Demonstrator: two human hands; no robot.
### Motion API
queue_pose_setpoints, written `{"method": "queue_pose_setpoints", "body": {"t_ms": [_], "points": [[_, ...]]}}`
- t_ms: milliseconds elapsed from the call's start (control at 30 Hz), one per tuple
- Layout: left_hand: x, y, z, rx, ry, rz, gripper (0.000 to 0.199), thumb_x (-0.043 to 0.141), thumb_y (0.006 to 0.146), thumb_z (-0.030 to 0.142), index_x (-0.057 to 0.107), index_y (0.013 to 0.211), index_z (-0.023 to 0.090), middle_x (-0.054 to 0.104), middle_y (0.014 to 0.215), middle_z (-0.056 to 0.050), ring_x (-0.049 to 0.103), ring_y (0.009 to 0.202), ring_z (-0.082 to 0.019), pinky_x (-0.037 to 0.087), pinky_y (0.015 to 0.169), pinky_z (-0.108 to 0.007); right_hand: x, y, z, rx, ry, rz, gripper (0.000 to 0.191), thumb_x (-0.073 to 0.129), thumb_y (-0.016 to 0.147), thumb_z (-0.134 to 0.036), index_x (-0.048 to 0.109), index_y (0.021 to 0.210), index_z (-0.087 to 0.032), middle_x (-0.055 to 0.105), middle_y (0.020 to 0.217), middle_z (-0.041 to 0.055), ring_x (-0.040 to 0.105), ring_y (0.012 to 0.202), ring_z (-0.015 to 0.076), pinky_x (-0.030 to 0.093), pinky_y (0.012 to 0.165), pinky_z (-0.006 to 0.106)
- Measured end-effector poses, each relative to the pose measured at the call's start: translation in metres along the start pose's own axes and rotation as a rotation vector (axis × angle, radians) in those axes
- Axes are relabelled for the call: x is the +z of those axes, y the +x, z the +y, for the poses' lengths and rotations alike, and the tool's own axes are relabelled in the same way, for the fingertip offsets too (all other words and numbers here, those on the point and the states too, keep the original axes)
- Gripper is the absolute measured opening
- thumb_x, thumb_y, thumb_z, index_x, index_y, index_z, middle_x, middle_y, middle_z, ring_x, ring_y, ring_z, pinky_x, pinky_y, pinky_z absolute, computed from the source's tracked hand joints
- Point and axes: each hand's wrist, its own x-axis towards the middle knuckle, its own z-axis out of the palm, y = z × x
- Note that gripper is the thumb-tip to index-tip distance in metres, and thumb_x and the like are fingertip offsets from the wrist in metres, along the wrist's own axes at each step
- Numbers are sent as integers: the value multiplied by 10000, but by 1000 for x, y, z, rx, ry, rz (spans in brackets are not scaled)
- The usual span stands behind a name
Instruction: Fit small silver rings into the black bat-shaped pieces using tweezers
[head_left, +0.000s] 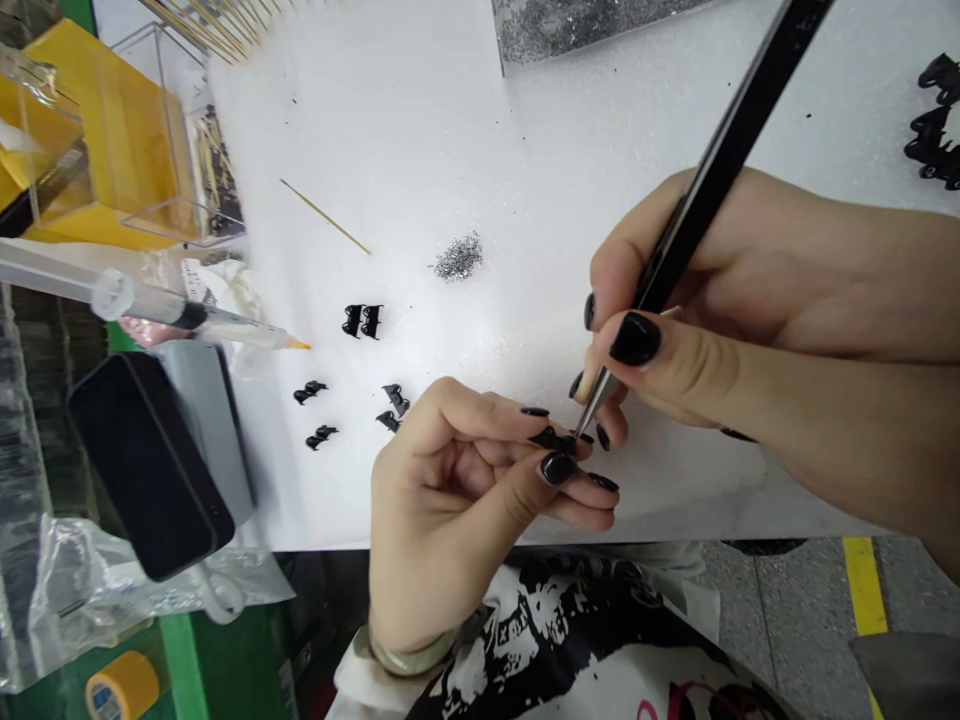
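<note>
Between thumb and fingers, my left hand (450,490) pinches a small black moulded part (553,438) above the front of the white work surface. My right hand (697,320) grips black tweezers (701,200), whose silvery tips meet the part at its right end. Whether the tips hold anything is too small to tell. Left of my hands lie similar small black parts: a pair (361,321) side by side, another pair (393,408) close to my left hand, and two more pieces (310,392) farther left. A little heap of tiny silvery bits (457,258) sits beyond them.
A thin wooden stick (326,217) lies on the white surface (420,130). At left are a syringe (202,318) with an orange tip, a dark phone (150,465) on a stand, and a clear box (176,130). A glittery slab (577,30) lies at the back; black parts (934,130) stand far right.
</note>
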Motion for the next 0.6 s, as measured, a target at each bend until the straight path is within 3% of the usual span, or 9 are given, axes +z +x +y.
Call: {"method": "queue_pose_setpoints", "body": {"t_ms": [100,233,333,500,600], "points": [[0,-1,0,1,-7,-10,200,722,1054,53,734,1048,253,883,991,50,877,881,-157,741,777,-191,-1,0,-1,37,104,-23,137,739,1043,-210,650,960,-273,636,751,-106,609,497,9,363,371,147],[-1,0,-2,7,-13,-16,193,730,1052,60,736,1061,253,882,1008,46,877,901,-156,740,789,-189,-1,4,5,-17,127,-50,161,729,1024,-146,650,941,-260,635,740,-122,615,484,1,360,347,119],[-1,1,-2,3,-21,-11,202,731,1049,51,741,1063,253,882,1006,48,878,900,-162,745,790,-197,-2,8,10,-86,61,-50,186,740,992,-113,652,925,-262,649,730,-120,607,482,12,375,333,120],[0,2,-2,-5,-15,1,190,742,1047,65,743,1049,255,880,981,55,878,889,-162,744,783,-193,-3,10,6,-143,-116,35,207,771,981,-110,695,900,-284,666,685,-121,595,510,33,507,439,133],[0,2,-2,-17,-7,-8,177,747,1048,79,738,1054,256,884,972,55,878,887,-162,741,783,-194,-3,6,5,-221,-202,69,188,805,972,-133,701,909,-277,677,675,-126,597,522,23,443,421,115]]}}
